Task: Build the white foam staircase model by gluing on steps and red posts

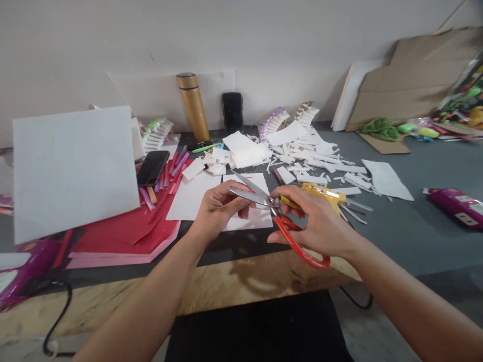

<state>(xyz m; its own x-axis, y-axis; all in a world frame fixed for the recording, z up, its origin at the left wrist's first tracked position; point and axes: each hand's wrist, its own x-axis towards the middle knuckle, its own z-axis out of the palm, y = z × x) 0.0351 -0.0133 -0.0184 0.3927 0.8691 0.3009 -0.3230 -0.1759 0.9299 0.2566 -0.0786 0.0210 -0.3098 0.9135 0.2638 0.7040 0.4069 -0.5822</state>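
My right hand [320, 223] grips the red-handled scissors [298, 241] by their loops, blades spread open and pointing left. My left hand [219, 208] is closed in a pinch right at the blades, its fingertips on something small that I cannot make out. Both hands hover over white sheets of paper [196, 198] lying on the dark table top. A yellow glue gun [324, 193] lies just behind my right hand.
A large white board [73, 168] stands at left over red and pink sheets [124, 236]. A phone [153, 167], pens, a gold flask [193, 105], a black object [232, 111], heaps of white foam scraps [309, 156], a purple glue gun [455, 206] and cardboard [411, 85] surround the hands.
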